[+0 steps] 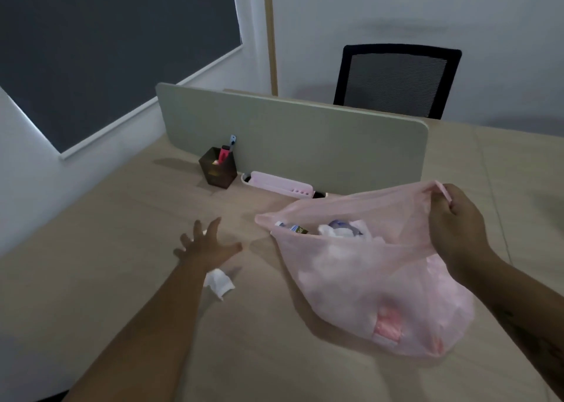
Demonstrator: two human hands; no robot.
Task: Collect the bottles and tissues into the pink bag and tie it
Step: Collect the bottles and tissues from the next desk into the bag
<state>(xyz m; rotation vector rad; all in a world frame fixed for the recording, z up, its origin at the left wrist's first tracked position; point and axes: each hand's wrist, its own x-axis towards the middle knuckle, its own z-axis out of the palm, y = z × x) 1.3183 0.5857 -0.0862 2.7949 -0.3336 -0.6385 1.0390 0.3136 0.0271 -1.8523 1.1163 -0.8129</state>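
Note:
The pink bag (375,282) sits on the desk at centre right, its mouth held open. Inside it I see a bottle (293,228) and crumpled white tissues (345,230). My right hand (454,218) pinches the bag's upper right rim and lifts it. My left hand (207,244) stretches forward over the desk with fingers spread, holding nothing; a small white scrap shows just past its fingers. A crumpled white tissue (218,284) lies on the desk beside my left wrist.
A green-grey divider panel (290,139) crosses the wooden desk (106,249). In front of it stand a dark pen holder (217,168) and a pink case (280,185). A black mesh chair (396,79) is behind the panel.

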